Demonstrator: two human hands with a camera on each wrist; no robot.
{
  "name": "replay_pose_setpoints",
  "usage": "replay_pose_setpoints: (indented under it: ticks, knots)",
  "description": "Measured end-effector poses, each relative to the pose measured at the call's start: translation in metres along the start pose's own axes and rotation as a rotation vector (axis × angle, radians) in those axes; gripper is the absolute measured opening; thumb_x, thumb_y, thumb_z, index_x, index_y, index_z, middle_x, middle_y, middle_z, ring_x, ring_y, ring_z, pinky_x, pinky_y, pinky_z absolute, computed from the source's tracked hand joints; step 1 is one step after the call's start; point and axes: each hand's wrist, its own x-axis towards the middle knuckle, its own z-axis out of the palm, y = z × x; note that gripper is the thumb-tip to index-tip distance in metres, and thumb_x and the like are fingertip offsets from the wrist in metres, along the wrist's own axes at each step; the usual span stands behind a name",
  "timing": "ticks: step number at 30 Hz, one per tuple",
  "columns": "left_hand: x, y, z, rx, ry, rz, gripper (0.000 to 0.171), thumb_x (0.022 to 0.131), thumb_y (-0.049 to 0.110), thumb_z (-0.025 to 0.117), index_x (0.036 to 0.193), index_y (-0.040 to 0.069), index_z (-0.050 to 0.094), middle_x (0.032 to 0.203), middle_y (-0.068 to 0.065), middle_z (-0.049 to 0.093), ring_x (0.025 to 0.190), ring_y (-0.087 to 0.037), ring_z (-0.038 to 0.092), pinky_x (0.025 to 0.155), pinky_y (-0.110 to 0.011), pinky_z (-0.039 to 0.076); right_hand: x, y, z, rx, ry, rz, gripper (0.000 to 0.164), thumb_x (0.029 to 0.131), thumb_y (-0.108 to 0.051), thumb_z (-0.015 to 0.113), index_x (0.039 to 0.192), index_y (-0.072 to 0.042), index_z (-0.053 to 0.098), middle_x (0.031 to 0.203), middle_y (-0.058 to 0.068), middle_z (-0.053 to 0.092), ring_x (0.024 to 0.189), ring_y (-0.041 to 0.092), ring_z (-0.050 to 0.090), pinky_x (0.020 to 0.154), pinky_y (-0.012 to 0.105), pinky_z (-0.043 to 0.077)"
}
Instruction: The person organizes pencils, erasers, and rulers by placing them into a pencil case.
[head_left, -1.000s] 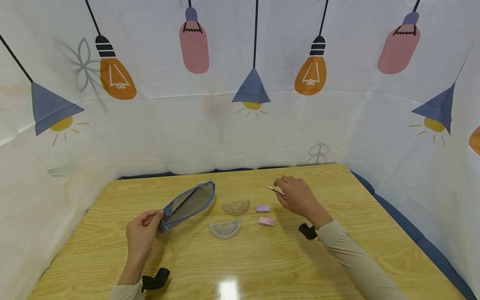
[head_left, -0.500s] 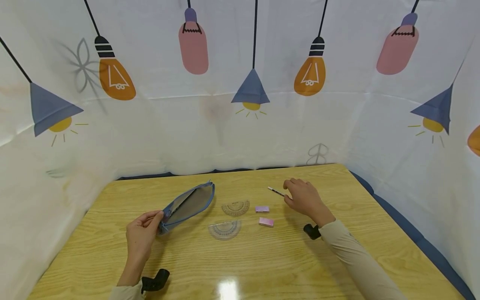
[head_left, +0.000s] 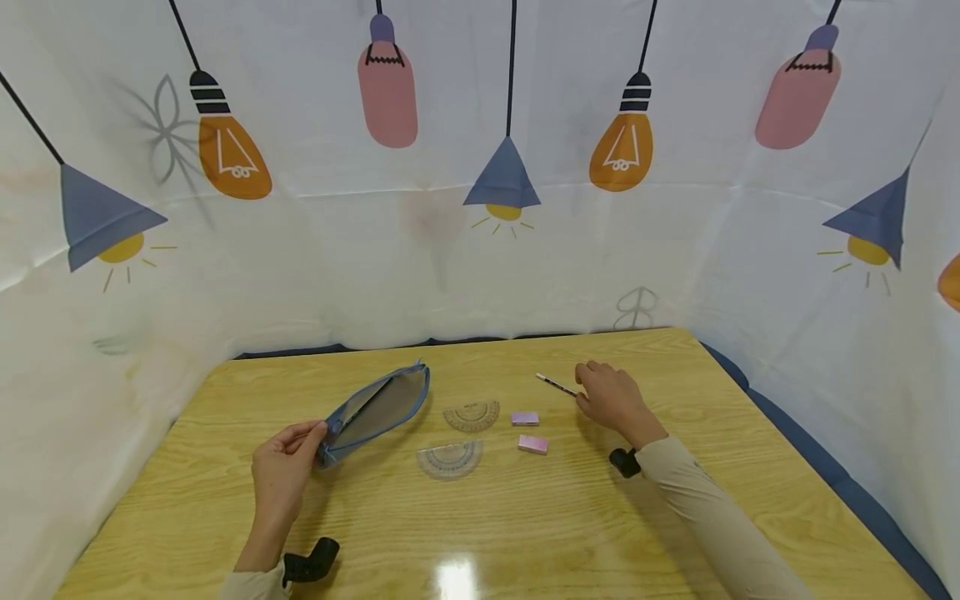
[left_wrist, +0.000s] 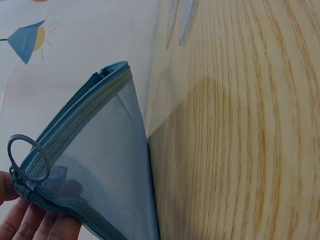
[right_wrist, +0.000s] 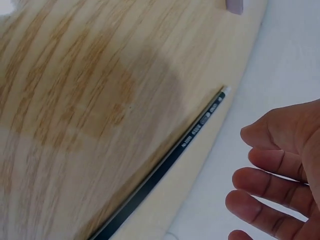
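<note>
My left hand (head_left: 279, 479) pinches the near end of a blue-edged mesh zipper pouch (head_left: 393, 404), close to its zip. In the left wrist view the pouch (left_wrist: 107, 150) stands tilted, with a ring (left_wrist: 29, 157) at its zip end. A dark, thin pencil-like stick (head_left: 366, 406) shows in the pouch. On the table lies a dark pencil (head_left: 553, 383) with a white tip. My right hand (head_left: 615, 402) hovers beside it, fingers loosely bent and holding nothing. From the right wrist view, a gap separates the fingers (right_wrist: 267, 177) from the pencil (right_wrist: 165, 167).
Two clear protractors (head_left: 471, 415) lie right of the pouch on the wooden table (head_left: 390, 533). Two pink-and-white erasers (head_left: 532, 445) sit between the protractors and my right hand. A white printed curtain (head_left: 360, 250) hangs behind the table.
My right hand has let go of the pencil and drawn back to the right. The pencil now rests on the table. My left hand and the pouch have stayed put.
</note>
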Motion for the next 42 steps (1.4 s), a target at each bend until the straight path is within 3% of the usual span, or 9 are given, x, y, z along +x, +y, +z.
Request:
replay_pose_setpoints:
  ticks: [25, 42]
  knots:
    - [-0.002, 0.002, 0.001, 0.001, -0.007, 0.003, 0.029, 0.091, 0.018, 0.071, 0.106, -0.007, 0.070, 0.075, -0.004, 0.071, 0.059, -0.006, 0.060, 0.052, -0.023, 0.050, 0.016, 0.008, 0.018, 0.021, -0.172, 0.061, 0.006, 0.089, -0.005, 0.064, 0.092, -0.005, 0.059, 0.084, 0.008, 0.058, 0.077, 0.028, 0.061, 0.060, 0.044, 0.050]
    - [-0.002, 0.000, 0.002, -0.015, 0.000, 0.001, 0.027, 0.091, 0.015, 0.071, 0.103, -0.009, 0.070, 0.072, -0.004, 0.070, 0.057, -0.007, 0.059, 0.050, -0.023, 0.049, 0.017, 0.016, 0.025, 0.047, -0.202, 0.064, 0.004, 0.091, -0.009, 0.065, 0.088, -0.006, 0.063, 0.082, 0.005, 0.059, 0.074, 0.023, 0.060, 0.057, 0.040, 0.050]
